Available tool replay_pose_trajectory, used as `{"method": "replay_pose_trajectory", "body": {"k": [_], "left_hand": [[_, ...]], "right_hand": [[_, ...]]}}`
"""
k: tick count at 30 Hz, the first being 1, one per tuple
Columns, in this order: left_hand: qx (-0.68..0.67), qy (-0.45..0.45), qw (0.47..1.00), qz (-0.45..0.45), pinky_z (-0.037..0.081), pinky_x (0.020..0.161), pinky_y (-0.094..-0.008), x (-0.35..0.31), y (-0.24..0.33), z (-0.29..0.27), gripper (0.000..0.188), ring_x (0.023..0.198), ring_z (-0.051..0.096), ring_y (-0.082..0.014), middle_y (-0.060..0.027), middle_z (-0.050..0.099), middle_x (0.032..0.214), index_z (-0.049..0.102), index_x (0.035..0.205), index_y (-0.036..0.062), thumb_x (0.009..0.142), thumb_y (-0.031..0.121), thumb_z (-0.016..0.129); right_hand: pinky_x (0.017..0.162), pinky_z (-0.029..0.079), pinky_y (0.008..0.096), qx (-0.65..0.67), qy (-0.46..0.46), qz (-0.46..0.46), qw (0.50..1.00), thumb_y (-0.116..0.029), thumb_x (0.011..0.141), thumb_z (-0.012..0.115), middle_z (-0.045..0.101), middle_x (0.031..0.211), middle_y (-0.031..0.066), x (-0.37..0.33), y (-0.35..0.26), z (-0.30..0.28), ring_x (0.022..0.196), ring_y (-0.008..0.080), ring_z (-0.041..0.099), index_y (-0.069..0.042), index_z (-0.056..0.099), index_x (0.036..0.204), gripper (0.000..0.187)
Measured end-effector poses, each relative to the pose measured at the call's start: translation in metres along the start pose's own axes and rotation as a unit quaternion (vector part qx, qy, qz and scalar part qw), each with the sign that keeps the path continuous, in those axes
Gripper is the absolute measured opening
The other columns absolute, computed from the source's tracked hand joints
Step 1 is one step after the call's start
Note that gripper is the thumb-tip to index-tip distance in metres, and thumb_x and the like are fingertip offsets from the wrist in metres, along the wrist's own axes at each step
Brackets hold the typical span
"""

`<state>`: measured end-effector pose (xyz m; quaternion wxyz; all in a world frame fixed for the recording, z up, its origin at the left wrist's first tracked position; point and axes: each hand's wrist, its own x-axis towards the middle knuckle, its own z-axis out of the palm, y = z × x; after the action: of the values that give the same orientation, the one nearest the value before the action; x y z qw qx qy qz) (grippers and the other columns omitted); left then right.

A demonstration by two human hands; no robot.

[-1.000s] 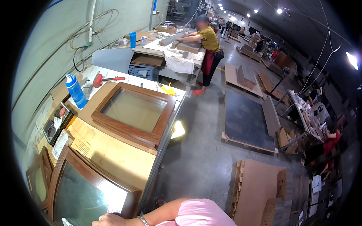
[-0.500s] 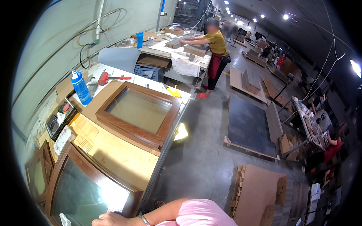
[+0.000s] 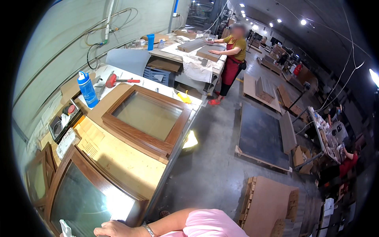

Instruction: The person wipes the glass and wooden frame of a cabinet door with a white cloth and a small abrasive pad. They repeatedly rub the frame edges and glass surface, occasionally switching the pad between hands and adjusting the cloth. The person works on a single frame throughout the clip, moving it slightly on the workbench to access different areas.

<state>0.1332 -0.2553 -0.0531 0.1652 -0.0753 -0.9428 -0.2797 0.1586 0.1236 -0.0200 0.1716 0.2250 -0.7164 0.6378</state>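
From where I stand, the near framed glass panel (image 3: 77,197) is at the near left end of the workbench (image 3: 130,162), its brown frame bordering grey-green glass. The right hand (image 3: 115,229) is over the near part of the glass. Its fingers are bent and close together; their tips are hidden, so I cannot tell whether they clamp on anything. A white piece (image 3: 66,228), perhaps cloth or paper, is to its left, apart from it. I cannot see the left hand or its grip.

Good practice at the glass, in my judgement:
1. Steady the frame by its wood; do not lean on the pane.
2. Keep the metal bracelet (image 3: 149,230) clear of the glass to avoid scratches.
3. Use the bright reflection (image 3: 118,207) to check the surface for marks.
4. Leave the red mallet (image 3: 111,80) where it is, beyond the second framed panel (image 3: 144,114), well apart from the near glass.

Markings: the white sheet (image 3: 128,75) under the mallet bears small dark print, too small to read. The blue bottle (image 3: 87,91) carries pale markings, likewise illegible.
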Motion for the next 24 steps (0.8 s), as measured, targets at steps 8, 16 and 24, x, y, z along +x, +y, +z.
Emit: {"method": "replay_pose_trajectory", "body": {"k": [8, 16, 24], "left_hand": [[-0.091, 0.032, 0.995, 0.033, 0.047, 0.085, -0.0334, 0.008, 0.000, 0.005, 0.036, 0.093, 0.060, -0.0203, -0.0089, 0.061, 0.100, 0.059, 0.116, -0.0024, 0.082, 0.010, 0.057], [-0.331, 0.337, 0.865, -0.170, 0.050, 0.078, -0.0277, -0.048, 0.023, -0.087, 0.022, 0.085, 0.061, -0.0110, -0.0018, 0.067, 0.094, 0.066, 0.109, 0.0007, 0.087, 0.005, 0.067], [-0.049, 0.799, 0.457, -0.389, 0.047, 0.103, -0.0375, -0.500, -0.047, -0.275, 0.090, 0.124, 0.055, -0.0349, -0.0302, 0.045, 0.142, 0.024, 0.148, -0.0081, 0.075, 0.008, 0.074]], "right_hand": [[0.066, 0.048, 0.0443, 0.058, -0.127, 0.071, 0.988, -0.017, 0.078, 0.072, 0.059, 0.076, 0.0155, 0.002, 0.015, 0.013, 0.074, 0.0361, 0.062, -0.006, 0.058, 0.099, 0.027], [0.054, 0.050, 0.0340, 0.095, -0.085, 0.162, 0.979, -0.014, 0.086, 0.070, 0.065, 0.073, 0.0105, 0.015, -0.011, 0.033, 0.061, 0.0207, 0.063, -0.004, 0.065, 0.093, 0.014], [0.053, 0.043, 0.0271, 0.097, -0.165, 0.240, 0.952, 0.001, 0.088, 0.065, 0.063, 0.079, 0.0097, 0.031, -0.005, 0.014, 0.060, 0.0153, 0.054, 0.004, 0.062, 0.098, 0.011]]}}
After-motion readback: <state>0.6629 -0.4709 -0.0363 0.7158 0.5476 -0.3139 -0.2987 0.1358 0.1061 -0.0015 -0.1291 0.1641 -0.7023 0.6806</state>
